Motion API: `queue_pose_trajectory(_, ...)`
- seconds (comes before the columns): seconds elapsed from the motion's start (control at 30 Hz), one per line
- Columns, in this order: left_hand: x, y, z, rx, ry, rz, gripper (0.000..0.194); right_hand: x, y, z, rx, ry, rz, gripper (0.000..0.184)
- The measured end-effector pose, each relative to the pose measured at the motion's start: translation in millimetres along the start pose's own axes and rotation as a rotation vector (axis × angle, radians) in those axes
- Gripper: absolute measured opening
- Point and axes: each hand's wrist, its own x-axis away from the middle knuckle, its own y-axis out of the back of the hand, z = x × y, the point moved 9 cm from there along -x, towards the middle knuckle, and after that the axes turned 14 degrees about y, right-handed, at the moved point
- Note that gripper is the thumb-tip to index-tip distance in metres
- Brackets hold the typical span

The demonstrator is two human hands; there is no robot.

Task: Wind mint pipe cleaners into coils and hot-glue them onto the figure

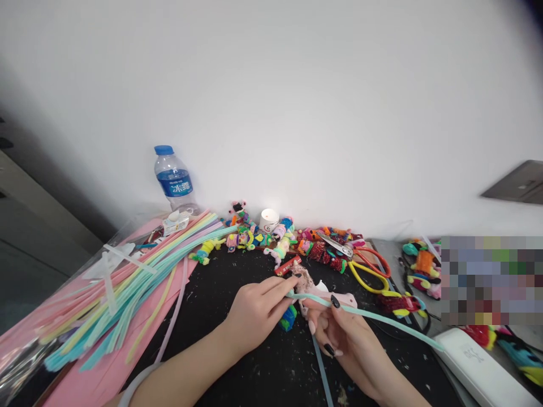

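Observation:
My left hand (258, 308) is closed in a pinch on one end of a mint-green pipe cleaner (390, 321). My right hand (345, 336), thumb pressed against its fingers, grips the same pipe cleaner farther along. The long free end runs out to the right, over the corner of a white power bank. Just behind my fingers is a pale pink tool, perhaps a glue gun (348, 299), partly hidden by my hands. A small blue and green fuzzy piece (288, 318) lies beneath my left fingers.
Bundled pastel pipe cleaners (139, 277) lie at left on pink sheets (106, 367). A water bottle (173, 178) and paper cup (269, 220) stand near the wall. Several fuzzy figures (246, 237) line the back of the black mat (254, 373). Scissors (365, 265) and the power bank (479, 362) are at right.

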Motion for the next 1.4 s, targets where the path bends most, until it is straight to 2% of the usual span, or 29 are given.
queue_pose_trajectory(0.27, -1, 1.0, 0, -0.024, 0.018, 0.015, 0.035, -1, -5, -2, -0.098, -0.053, -0.011, 0.033)
queue_pose_trajectory(0.47, 0, 0.9, -1, -0.069, -0.014, 0.008, 0.035, 1, -2, -3, -0.050, -0.057, -0.020, 0.034)
queue_pose_trajectory(0.67, 3, -8.7, -5, -0.152, -0.069, 0.068, 0.034, -1, 4, 3, 0.030, 0.024, -0.089, 0.036)
queue_pose_trajectory(1.03, 4, -16.6, -13, -0.117, -0.144, 0.210, 0.032, -4, 6, 3, 0.053, 0.034, -0.100, 0.035)
queue_pose_trajectory(1.23, 5, -15.5, -14, -0.101, -0.151, 0.209, 0.034, -3, 6, 5, 0.061, 0.036, -0.108, 0.035)
queue_pose_trajectory(1.4, 2, -7.1, -8, -0.028, -0.078, 0.126, 0.036, -3, 7, 5, 0.069, 0.028, -0.117, 0.036)
